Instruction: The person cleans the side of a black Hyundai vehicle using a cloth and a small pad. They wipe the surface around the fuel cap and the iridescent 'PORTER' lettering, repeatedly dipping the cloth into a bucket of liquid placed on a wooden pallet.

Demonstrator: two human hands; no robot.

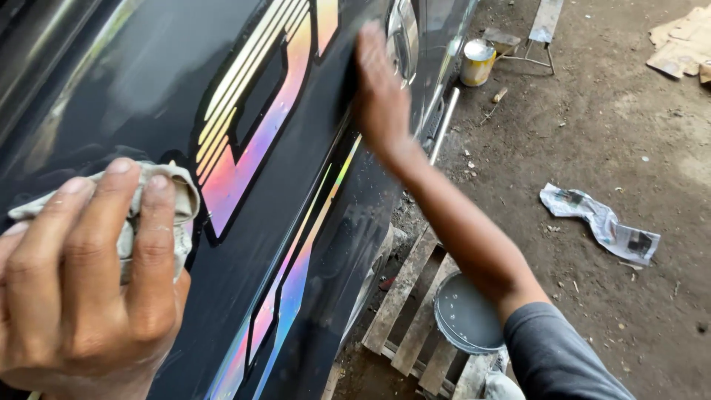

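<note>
Beige cotton rag [159, 194], soft, light and easily bunched, lies at 9 o'clock crumpled under the closed fingers of the left hand [81, 289] against the glossy black panel [148, 81], while the right hand [380, 89] presses flat at 12 o'clock.

Crumpled beige rag [159, 194] pressed vs glossy black panel [133, 74] w/ iridescent striped decal [252, 126]; near-upright.

Glossy black painted vehicle panel [111, 81] with smooth iridescent rainbow-foil striping [244, 159]; soft, matt, crumpled beige cloth rag [159, 204] pressed to it; rough, weathered grey wooden pallet [404, 296]; matt grey plastic lid [465, 315]; shiny metal tin can [478, 61]; crinkled glossy plastic wrapper [601, 222] on coarse, dusty brown earth floor [615, 126]
</note>
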